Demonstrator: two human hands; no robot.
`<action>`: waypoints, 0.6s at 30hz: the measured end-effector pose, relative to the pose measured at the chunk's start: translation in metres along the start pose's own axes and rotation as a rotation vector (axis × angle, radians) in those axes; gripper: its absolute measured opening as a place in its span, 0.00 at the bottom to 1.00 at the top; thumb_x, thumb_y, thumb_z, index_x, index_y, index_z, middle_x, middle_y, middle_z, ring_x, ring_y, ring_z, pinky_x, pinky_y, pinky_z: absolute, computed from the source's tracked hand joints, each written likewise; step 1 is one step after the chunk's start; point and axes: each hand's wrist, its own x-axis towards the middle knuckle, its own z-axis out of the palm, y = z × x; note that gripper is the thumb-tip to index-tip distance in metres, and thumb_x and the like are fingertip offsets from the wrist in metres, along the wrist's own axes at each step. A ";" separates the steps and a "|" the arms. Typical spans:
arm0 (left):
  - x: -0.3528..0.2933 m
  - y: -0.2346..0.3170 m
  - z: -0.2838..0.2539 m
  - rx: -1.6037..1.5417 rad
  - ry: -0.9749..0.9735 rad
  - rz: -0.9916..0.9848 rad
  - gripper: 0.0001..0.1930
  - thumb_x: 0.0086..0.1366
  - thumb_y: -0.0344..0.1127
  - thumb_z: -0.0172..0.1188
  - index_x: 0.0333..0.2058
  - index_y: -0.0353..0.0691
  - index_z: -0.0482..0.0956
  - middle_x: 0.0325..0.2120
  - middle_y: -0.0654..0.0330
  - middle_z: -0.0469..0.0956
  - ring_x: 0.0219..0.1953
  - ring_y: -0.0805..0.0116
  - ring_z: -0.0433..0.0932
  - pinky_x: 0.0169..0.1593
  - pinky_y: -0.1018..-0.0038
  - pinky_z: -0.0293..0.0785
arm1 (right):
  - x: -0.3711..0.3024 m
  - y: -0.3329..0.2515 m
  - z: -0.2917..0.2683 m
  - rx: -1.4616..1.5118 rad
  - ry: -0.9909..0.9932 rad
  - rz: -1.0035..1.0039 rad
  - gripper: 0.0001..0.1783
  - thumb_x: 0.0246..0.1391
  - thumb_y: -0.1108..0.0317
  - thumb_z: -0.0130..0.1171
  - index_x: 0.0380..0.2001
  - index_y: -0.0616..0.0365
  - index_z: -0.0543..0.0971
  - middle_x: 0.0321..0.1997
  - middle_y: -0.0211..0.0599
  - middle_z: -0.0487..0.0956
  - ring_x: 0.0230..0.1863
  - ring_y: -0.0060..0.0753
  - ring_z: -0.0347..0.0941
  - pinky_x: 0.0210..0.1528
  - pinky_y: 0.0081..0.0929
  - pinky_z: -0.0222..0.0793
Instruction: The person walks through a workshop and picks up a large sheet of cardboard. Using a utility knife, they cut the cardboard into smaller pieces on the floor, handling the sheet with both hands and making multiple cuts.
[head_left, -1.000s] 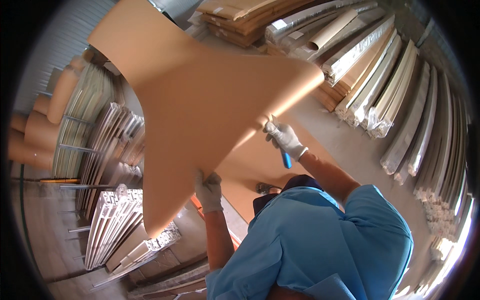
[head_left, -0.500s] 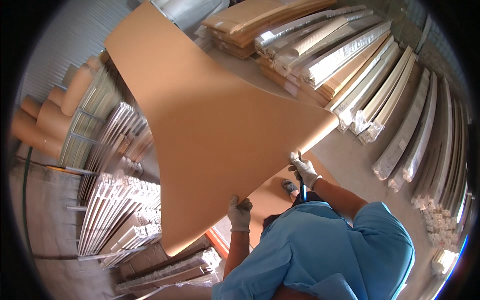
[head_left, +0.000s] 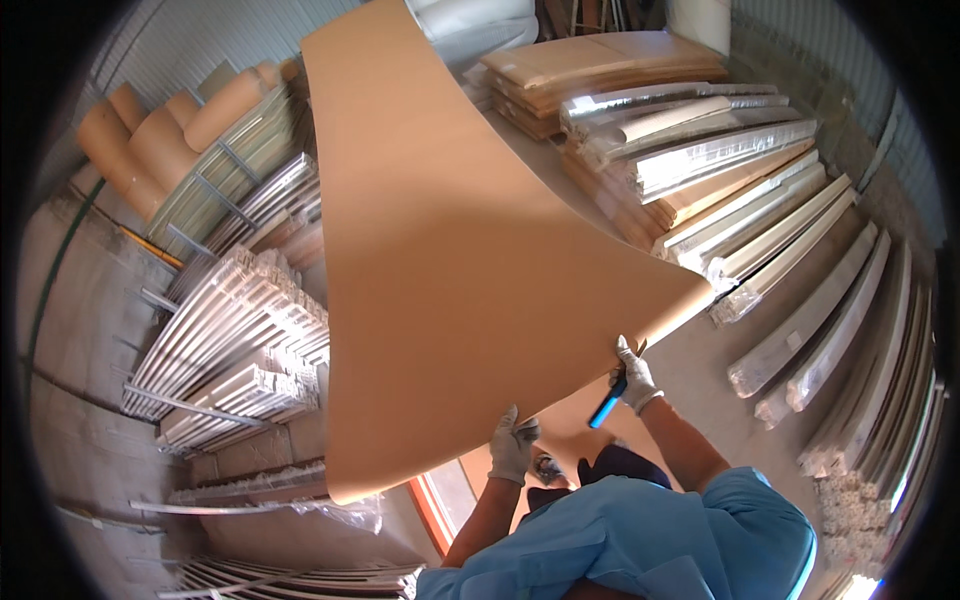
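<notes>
A large sheet of brown kraft paper (head_left: pixel 470 270) stretches from the far left toward me, its near edge lifted and curving. My left hand (head_left: pixel 512 448), in a pale glove, grips that edge with the thumb on top. Farther right along the same edge, my gloved right hand (head_left: pixel 636 378) pinches the paper. The right hand also holds a slim blue-handled tool (head_left: pixel 607 402) that looks like a utility knife; its handle points down toward me. Below the hands, more brown paper (head_left: pixel 585 435) lies near my feet.
Brown paper rolls (head_left: pixel 165 145) rest at the far left, above racks of long pale profiles (head_left: pixel 215 325). Flat cardboard stacks (head_left: pixel 600 62) stand at the back. Plastic-wrapped bundles (head_left: pixel 805 310) line the floor on the right. An orange-red edge (head_left: pixel 430 515) shows near my left forearm.
The view has shifted, and both hands appear lower and farther right, still on the paper edge. The blue-handled tool has tilted from upright to slanting down leftward.
</notes>
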 end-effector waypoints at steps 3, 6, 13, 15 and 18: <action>-0.034 -0.037 -0.005 0.072 0.045 0.061 0.09 0.65 0.41 0.54 0.36 0.42 0.73 0.24 0.62 0.75 0.22 0.71 0.73 0.23 0.76 0.68 | -0.021 0.010 -0.035 0.214 -0.031 -0.020 0.15 0.48 0.53 0.66 0.24 0.45 0.71 0.13 0.22 0.64 0.10 0.21 0.60 0.14 0.19 0.59; -0.062 -0.069 -0.010 0.170 0.126 0.138 0.10 0.65 0.41 0.54 0.39 0.41 0.73 0.28 0.59 0.77 0.26 0.66 0.77 0.26 0.72 0.74 | -0.047 0.008 -0.081 0.137 -0.064 -0.068 0.11 0.50 0.60 0.64 0.27 0.46 0.71 0.15 0.22 0.66 0.11 0.20 0.59 0.14 0.19 0.59; -0.145 -0.135 0.005 -0.251 0.132 0.201 0.18 0.60 0.45 0.59 0.45 0.42 0.73 0.40 0.59 0.77 0.43 0.61 0.77 0.47 0.60 0.74 | -0.137 0.006 -0.176 0.053 -0.173 0.069 0.12 0.51 0.64 0.64 0.24 0.45 0.69 0.15 0.19 0.61 0.13 0.17 0.58 0.16 0.19 0.58; -0.178 -0.143 0.006 -0.337 0.163 0.190 0.20 0.59 0.46 0.61 0.47 0.43 0.72 0.45 0.60 0.75 0.48 0.61 0.73 0.51 0.57 0.70 | -0.161 0.013 -0.196 0.063 -0.268 0.024 0.12 0.51 0.64 0.64 0.24 0.44 0.69 0.15 0.18 0.61 0.13 0.16 0.58 0.16 0.18 0.57; -0.229 -0.159 -0.004 -0.433 0.087 0.207 0.22 0.58 0.46 0.62 0.49 0.44 0.71 0.50 0.61 0.72 0.52 0.61 0.70 0.54 0.56 0.66 | -0.193 0.028 -0.228 0.095 -0.367 -0.033 0.12 0.51 0.64 0.64 0.25 0.44 0.69 0.15 0.17 0.61 0.13 0.15 0.57 0.15 0.18 0.57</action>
